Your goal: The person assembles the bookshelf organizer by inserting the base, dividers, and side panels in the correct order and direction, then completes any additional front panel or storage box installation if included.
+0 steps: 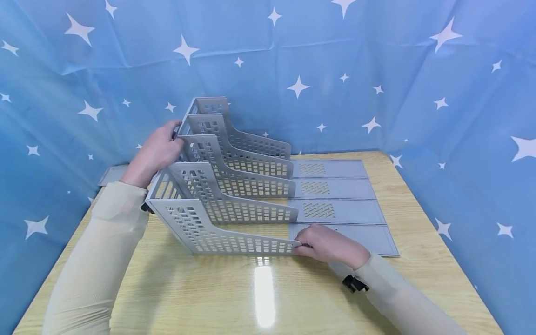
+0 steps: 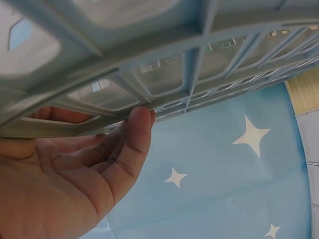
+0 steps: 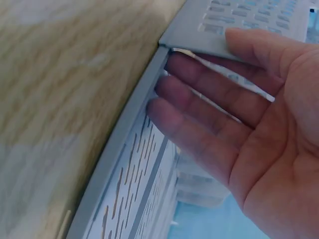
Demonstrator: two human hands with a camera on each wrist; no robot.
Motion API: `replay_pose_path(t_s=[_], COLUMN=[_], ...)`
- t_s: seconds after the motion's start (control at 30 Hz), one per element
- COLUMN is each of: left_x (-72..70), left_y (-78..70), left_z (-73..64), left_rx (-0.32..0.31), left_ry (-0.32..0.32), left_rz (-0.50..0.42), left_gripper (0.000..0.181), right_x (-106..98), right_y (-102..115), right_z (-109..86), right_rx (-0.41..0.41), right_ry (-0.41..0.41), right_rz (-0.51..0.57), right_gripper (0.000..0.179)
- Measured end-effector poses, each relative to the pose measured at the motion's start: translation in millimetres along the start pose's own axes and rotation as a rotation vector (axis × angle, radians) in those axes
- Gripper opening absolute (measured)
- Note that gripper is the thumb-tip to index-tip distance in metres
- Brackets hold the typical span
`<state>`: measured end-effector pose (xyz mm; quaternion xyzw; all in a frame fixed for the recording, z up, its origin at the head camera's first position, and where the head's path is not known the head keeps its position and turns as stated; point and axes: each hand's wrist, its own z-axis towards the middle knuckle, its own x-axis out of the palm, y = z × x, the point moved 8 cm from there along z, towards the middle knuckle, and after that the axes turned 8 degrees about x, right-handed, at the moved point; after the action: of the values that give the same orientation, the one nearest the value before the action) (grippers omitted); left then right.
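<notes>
A grey plastic file rack stands on the table, with several upright perforated dividers that slope down toward the right. My left hand grips the tall back frame at the rack's left side. In the left wrist view, the fingers of that hand curl about a bar of the lattice frame. On the right, my other hand pinches the low front end of the nearest divider. Seen from the right wrist, the thumb lies on the perforated divider and fingers of the right hand are behind it.
Flat grey panels with slotted patches extend right from the rack along the wooden table. Another flat grey piece lies at the left, partly hidden behind the left wrist. A blue star-patterned curtain hangs around the table.
</notes>
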<state>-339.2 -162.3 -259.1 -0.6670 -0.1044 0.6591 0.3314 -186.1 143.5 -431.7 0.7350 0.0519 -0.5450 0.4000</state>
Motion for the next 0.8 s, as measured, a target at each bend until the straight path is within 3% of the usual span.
replay_pose_path(t_s=[0.1,0.33,0.8], left_x=[0.0,-1.2,-2.7], left_y=[0.0,-1.0,-2.7], left_z=[0.3,1.5,1.0], left_rx=[-0.001,0.002,0.003], left_ry=[0.0,0.008,0.012], left_rz=[-0.002,0.004,0.011], left_gripper=[0.065,0.067,0.066], right_x=[-0.2,0.8,-2.1], right_y=[-1.7,-5.9,-5.3], right_z=[0.0,-1.0,-2.4], right_rx=[0.022,0.054,0.02], right_ry=[0.025,0.06,0.06], right_rz=[0.025,0.072,0.097], right_gripper=[0.041,0.029,0.043])
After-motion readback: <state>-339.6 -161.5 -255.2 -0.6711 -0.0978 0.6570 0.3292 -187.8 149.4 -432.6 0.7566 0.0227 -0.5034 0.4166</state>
